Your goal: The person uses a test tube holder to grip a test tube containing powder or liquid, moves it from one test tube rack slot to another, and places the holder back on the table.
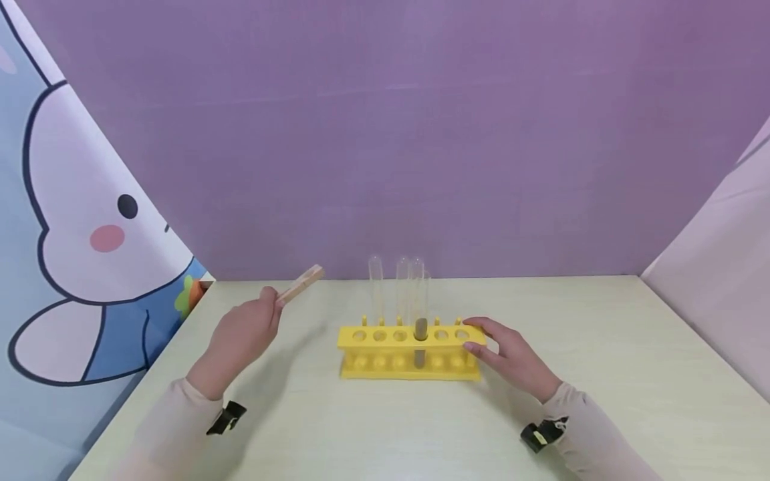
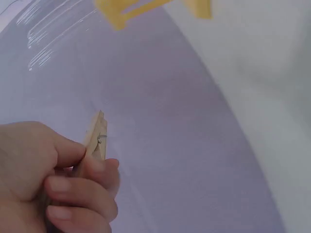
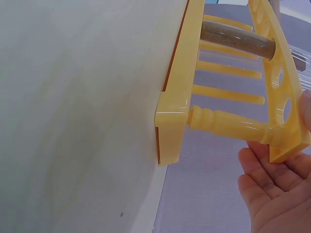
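Note:
My left hand [image 1: 243, 334] pinches a wooden test tube clamp [image 1: 302, 283] with a small metal spring, raised left of the rack. The yellow test tube rack [image 1: 373, 345] stands upright on the table. My right hand [image 1: 514, 357] holds the right end of its upper plate, thumb in front and fingers behind. One rack hole, right of the middle, holds a grey-brown column [image 3: 238, 39], seemingly the contents of a clear test tube. Several clear test tubes [image 1: 375, 287] stand bottom-up on the pegs at the rack's back.
A pale table [image 1: 391, 427] bears the rack. Behind it rises a purple backdrop [image 1: 409, 147]. A cartoon-printed cloth [image 1: 78, 174] hangs on the left, and a pale cloth [image 1: 716, 260] on the right. Black bands [image 1: 227, 417] sit at both wrists.

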The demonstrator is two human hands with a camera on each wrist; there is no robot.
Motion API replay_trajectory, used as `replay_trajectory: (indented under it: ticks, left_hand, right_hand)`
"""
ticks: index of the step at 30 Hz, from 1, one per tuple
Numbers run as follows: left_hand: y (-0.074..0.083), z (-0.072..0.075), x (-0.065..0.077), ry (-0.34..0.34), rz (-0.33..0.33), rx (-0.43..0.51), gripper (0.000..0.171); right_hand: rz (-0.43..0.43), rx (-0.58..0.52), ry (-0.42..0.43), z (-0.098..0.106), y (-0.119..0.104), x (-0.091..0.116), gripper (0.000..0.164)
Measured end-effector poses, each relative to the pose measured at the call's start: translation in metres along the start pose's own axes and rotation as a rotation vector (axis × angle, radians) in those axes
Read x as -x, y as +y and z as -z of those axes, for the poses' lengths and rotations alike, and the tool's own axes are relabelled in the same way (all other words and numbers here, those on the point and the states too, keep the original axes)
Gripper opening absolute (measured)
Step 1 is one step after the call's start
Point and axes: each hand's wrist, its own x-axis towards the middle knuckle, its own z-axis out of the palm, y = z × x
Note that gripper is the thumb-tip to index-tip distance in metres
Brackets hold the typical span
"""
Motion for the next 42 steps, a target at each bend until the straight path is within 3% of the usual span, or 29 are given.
replay_trajectory:
  ticks: [4, 9, 21, 32, 42]
  left_hand:
    - [0.003, 0.017, -0.006, -0.043, 0.029, 0.037, 0.024]
    - [0.009, 0.033, -0.010, -0.051, 0.002, 0.044, 0.023]
    - [0.027, 0.057, -0.017, 0.053, -0.057, 0.034, 0.021]
    - [0.065, 0.064, -0.018, 0.137, -0.163, 0.060, 0.022]
    - [0.084, 0.060, -0.019, 0.203, -0.284, 0.031, 0.022]
  right_hand:
    - [0.001, -0.003, 0.001, 0.000, 0.000, 0.000, 0.041]
    - [-0.011, 0.002, -0.002, 0.000, -0.001, 0.000, 0.042]
    - [0.004, 0.023, -0.004, 0.002, -0.001, -0.001, 0.040]
    - [0.022, 0.013, 0.005, 0.000, -0.001, 0.001, 0.038]
    - [0.020, 0.015, 0.007, 0.000, -0.004, 0.001, 0.038]
